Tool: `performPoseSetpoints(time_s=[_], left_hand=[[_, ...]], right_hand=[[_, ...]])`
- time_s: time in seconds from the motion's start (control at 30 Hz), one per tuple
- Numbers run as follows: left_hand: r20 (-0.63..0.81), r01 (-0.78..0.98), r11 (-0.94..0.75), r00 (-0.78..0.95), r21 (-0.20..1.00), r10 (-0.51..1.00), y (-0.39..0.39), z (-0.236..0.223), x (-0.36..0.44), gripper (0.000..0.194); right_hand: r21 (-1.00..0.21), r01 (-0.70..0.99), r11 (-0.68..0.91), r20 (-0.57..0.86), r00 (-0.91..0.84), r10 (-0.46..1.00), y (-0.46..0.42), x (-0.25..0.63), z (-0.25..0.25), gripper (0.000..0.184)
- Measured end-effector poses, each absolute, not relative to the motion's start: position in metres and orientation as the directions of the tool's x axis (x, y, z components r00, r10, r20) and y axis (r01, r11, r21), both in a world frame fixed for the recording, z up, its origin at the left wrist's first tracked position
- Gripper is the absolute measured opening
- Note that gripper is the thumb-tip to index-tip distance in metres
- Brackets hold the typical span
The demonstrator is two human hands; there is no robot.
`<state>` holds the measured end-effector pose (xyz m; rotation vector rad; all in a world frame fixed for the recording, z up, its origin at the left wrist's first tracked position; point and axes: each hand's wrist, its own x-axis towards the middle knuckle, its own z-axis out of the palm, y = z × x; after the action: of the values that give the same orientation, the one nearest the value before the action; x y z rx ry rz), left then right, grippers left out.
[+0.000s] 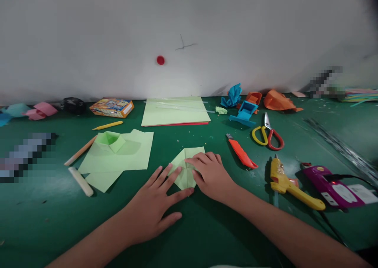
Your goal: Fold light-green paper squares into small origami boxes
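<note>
A light green sheet of paper (180,181), folded with creases meeting near its middle, lies on the green table. My left hand (158,203) is spread flat, its fingers apart. Some of its fingertips rest on the paper's left and lower edges. My right hand (211,173) covers the paper's right side, its fingers bent and close together. Its index finger and thumb press on the folds by the centre, and what lies beneath the palm is hidden.
Left are green paper pieces (138,150), a folded green paper box (113,140) and a glue stick (80,181). Right are a red cutter (240,154), scissors (269,134), a yellow glue gun (283,179) and a purple power strip (330,185). Stacked paper (177,116) lies by the wall.
</note>
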<state>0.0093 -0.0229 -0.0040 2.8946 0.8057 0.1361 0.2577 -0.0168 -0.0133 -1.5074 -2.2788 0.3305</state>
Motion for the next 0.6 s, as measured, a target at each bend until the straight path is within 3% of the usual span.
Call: performPoseSetpoints(time_s=[0.37, 0.5, 0.6], left_hand=[[0.053, 0.496, -0.858, 0.861, 0.132, 0.506, -0.021, -0.004, 0.008, 0.062], [0.072, 0.499, -0.86, 0.858, 0.11, 0.508, -0.021, -0.006, 0.006, 0.063], [0.078, 0.5, -0.862, 0.859, 0.085, 0.506, -0.02, -0.008, 0.006, 0.064]], right_hand=[[-0.464, 0.783, 0.413, 0.203, -0.36, 0.911, -0.021, 0.265, -0.008, 0.047], [-0.432, 0.706, 0.561, 0.243, -0.508, 0.827, -0.029, 0.279, 0.007, 0.032], [-0.377, 0.654, 0.656, 0.185, -0.641, 0.745, -0.032, 0.286, 0.018, 0.028]])
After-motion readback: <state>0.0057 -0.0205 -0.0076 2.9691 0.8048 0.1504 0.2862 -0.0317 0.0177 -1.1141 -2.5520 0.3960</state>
